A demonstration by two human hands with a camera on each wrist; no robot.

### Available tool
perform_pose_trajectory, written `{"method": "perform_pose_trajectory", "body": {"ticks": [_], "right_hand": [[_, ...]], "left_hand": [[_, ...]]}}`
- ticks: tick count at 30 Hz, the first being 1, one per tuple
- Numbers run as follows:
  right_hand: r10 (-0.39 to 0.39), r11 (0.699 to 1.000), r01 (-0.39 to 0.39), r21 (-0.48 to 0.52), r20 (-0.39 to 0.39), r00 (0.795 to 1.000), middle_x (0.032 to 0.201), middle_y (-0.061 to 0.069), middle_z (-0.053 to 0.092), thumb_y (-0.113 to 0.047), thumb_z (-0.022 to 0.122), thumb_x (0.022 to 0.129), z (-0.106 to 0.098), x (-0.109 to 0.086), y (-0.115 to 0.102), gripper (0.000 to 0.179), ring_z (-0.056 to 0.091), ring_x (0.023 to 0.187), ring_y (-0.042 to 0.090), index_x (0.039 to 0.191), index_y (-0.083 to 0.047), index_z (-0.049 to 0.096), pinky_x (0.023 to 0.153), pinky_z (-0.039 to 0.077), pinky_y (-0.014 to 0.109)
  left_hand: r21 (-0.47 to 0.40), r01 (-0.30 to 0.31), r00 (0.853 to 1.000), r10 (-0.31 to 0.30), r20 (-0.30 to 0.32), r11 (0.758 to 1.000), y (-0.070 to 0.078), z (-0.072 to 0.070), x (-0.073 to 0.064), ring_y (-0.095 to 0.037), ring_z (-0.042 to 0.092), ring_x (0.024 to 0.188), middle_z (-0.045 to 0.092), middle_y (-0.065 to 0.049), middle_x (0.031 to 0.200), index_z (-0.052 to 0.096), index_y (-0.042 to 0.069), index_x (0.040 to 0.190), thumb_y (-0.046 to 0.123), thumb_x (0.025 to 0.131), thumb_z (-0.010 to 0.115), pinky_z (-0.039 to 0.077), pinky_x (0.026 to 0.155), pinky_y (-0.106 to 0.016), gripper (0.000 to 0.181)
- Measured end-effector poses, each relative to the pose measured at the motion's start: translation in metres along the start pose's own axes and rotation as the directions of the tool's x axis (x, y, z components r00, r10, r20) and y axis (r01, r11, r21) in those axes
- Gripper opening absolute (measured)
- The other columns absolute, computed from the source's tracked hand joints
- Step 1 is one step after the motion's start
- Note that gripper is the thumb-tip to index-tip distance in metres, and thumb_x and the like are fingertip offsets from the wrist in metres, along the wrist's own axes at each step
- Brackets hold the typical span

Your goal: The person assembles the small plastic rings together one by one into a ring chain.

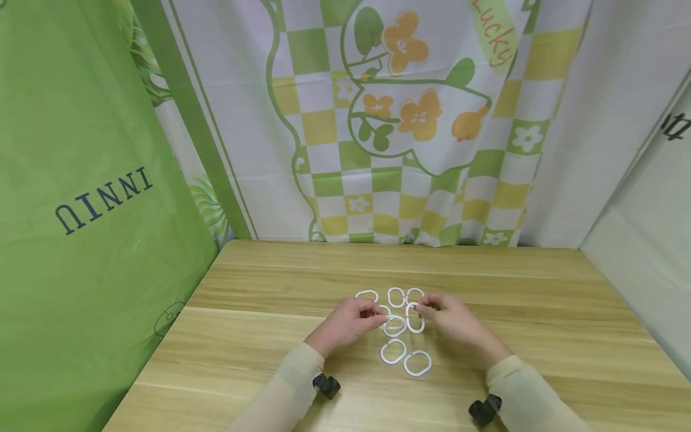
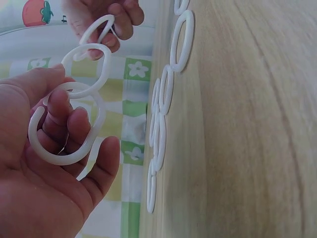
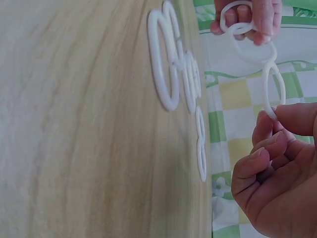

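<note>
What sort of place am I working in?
Probably a curtained-off indoor work corner: a wood-grain table with a checked, flower-printed curtain hanging behind it and a green cloth along one side.

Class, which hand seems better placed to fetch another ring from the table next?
Probably the right hand: it pinches one end ring, and another ring lies close by on the table. The left hand curls more fully round the opposite end ring.
</note>
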State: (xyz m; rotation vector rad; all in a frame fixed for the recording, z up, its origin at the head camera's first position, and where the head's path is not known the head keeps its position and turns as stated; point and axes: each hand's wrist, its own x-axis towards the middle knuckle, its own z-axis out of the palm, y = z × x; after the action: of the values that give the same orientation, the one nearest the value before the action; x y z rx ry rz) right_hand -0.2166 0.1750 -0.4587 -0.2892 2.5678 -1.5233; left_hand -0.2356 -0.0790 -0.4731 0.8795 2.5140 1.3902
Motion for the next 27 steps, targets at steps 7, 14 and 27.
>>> {"method": "perform_pose_trajectory", "body": {"ticks": [7,14,27], "right_hand": [[-0.005,1.0,0.005,0.023,-0.003,1.0,0.094,0.009,0.063,-0.021,0.059,0.098,0.004,-0.003,-0.007,0.022,0.054,0.085,0.019,0.104,0.0,0.064,0.074,0.044,0.035],[-0.016,0.999,0.017,0.031,-0.015,1.0,0.089,0.006,0.062,-0.021,0.06,0.098,0.009,-0.003,-0.008,0.02,0.052,0.078,0.021,0.102,-0.002,0.065,0.063,0.043,0.031],[-0.057,0.998,0.058,0.021,-0.046,0.997,0.085,0.006,0.064,-0.018,0.064,0.095,0.015,-0.002,-0.009,0.021,0.054,0.08,0.018,0.097,0.002,0.067,0.071,0.043,0.033]], "left_hand": [[-0.015,-0.027,1.0,0.027,0.011,1.0,0.001,0.003,0.002,-0.002,0.052,0.069,0.061,0.011,0.076,0.074,0.014,0.092,0.025,0.093,0.069,0.045,0.06,-0.02,0.012],[-0.011,-0.034,0.999,0.034,0.034,0.999,0.006,0.006,0.004,-0.001,0.055,0.071,0.064,0.012,0.078,0.075,0.011,0.094,0.026,0.093,0.07,0.048,0.064,-0.021,0.016],[-0.017,-0.007,0.999,0.008,0.051,1.0,0.013,0.009,0.006,-0.002,0.056,0.073,0.066,0.012,0.081,0.075,0.007,0.098,0.024,0.093,0.069,0.048,0.065,-0.02,0.019]]}}
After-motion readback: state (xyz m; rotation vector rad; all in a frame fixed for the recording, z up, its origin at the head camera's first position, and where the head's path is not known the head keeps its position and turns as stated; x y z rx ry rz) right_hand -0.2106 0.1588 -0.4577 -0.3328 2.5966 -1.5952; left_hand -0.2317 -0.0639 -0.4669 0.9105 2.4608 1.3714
